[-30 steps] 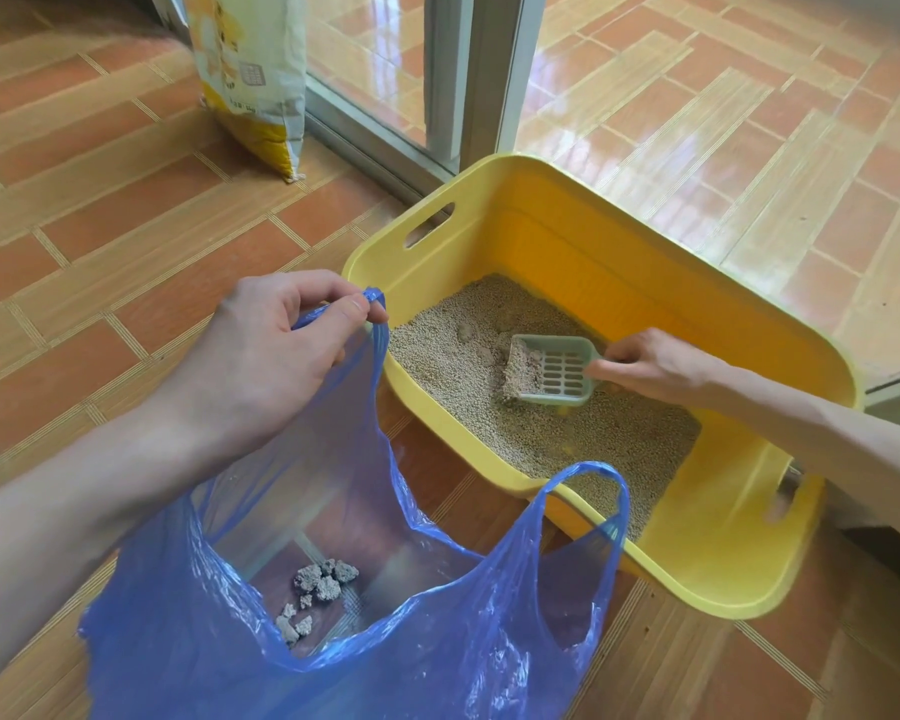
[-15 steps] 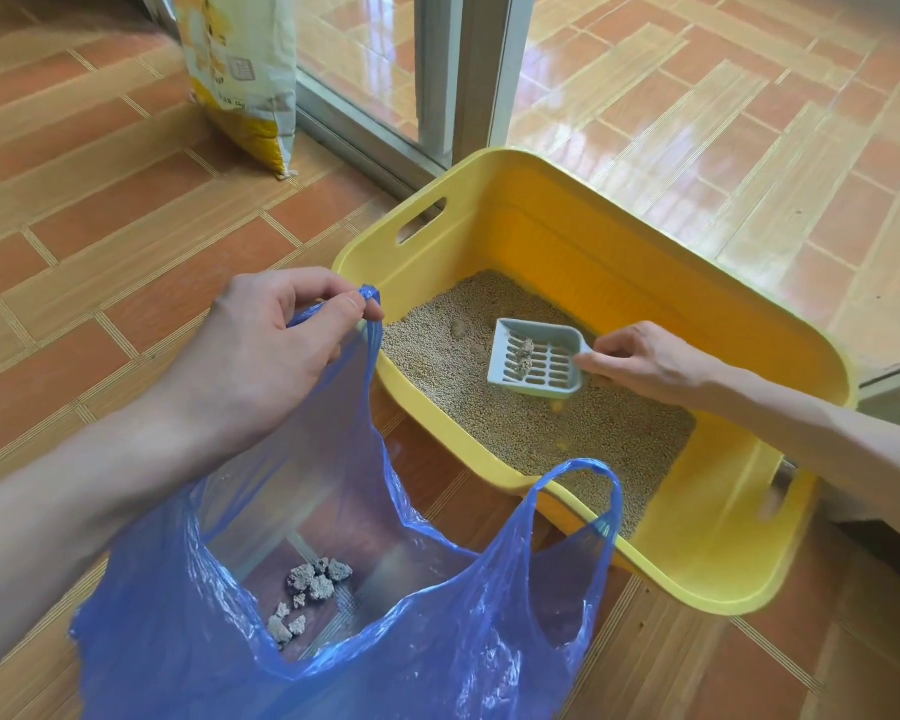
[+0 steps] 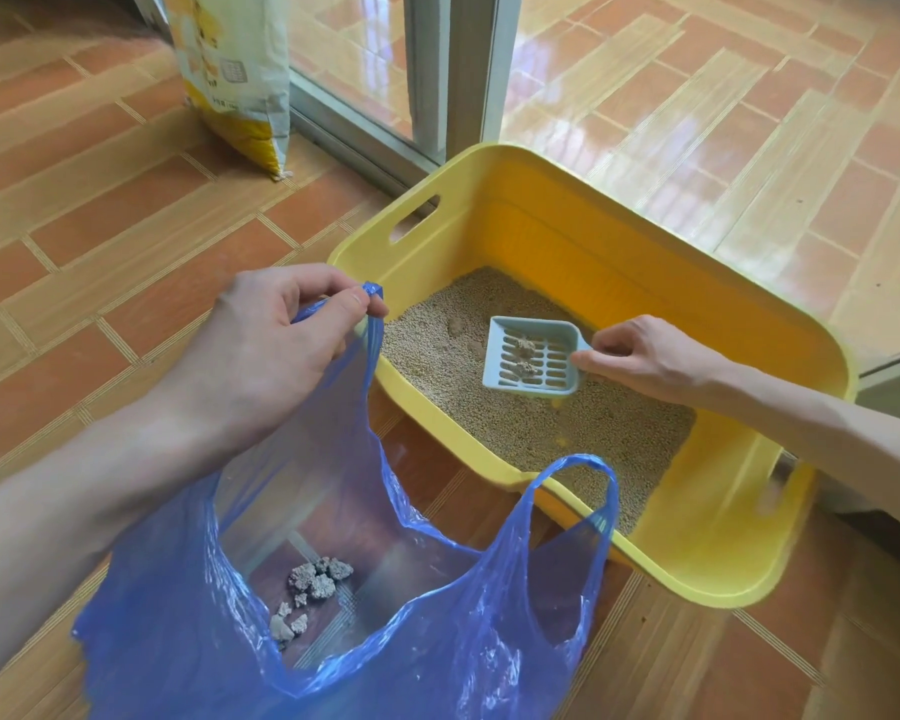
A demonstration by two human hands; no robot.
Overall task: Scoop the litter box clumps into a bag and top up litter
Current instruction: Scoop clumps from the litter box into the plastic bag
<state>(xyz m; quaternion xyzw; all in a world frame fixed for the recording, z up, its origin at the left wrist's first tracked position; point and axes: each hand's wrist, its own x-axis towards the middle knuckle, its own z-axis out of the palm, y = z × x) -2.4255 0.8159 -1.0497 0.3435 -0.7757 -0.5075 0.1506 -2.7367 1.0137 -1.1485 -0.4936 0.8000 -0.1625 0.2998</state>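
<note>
Presently on the tiled floor (image 3: 100,241), item by item:

Litter box (image 3: 718,558): yellow plastic tub with slot handles in its end walls, set at an angle near the sliding door frame (image 3: 458,70). Its bottom is covered with beige litter (image 3: 515,423); two small darker clumps lie on the surface toward the far left corner of the box.

Scoop (image 3: 533,363): pale blue-grey, slotted, held over the litter around the middle of the box, its open lip toward the box's left wall. Two small clumps (image 3: 525,356) sit on its slats.

Right hand (image 3: 640,358): fingers curled round the scoop's short handle, the forearm reaching in over the right rim of the box.

Bag (image 3: 437,641): translucent blue plastic carrier, standing open on the floor just beside the near left wall of the box. One handle loop is drawn up; the other stands free in front of the box's near rim. Grey clumps in the bag (image 3: 315,589) rest at its bottom, in a loose cluster.

Left hand (image 3: 276,356): thumb and fingers pinch the raised handle loop of the bag, holding the mouth open close to the box's left rim.

Litter sack (image 3: 235,75): white and yellow, printed, upright on the floor beside the door frame, well apart from the box, toward the far left.
</note>
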